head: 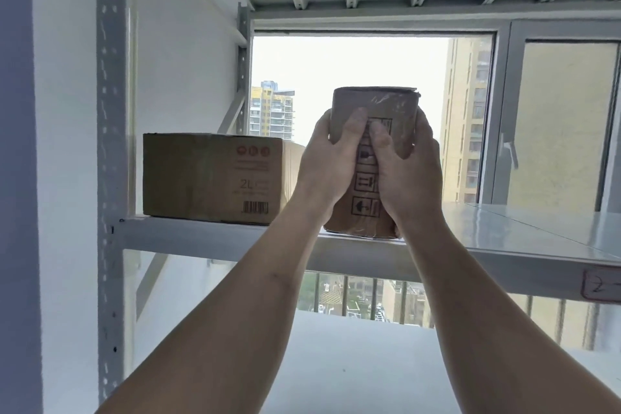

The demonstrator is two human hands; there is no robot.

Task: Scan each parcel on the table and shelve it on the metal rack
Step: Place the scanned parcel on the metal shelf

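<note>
Cardboard parcel [386, 104] stands upright, seemingly touching the shelf [215, 239].

Box [211, 175] on shelf [504, 232], at left end. Parcel [379, 104] upright on shelf front edge, just right of box. Window [349, 77] behind shelf. Label [601, 284] on shelf front, far right.

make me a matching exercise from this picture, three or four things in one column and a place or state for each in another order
Things
1. 2L cardboard box
2. taped parcel
3. left hand
4. handwritten label

Places or states
A. on the shelf's front edge, far right
B. lying on the shelf at its left end
C. upright at the shelf's front edge, held by both hands
D. gripping the parcel's left side

Pairs: 1-B, 2-C, 3-D, 4-A
</note>
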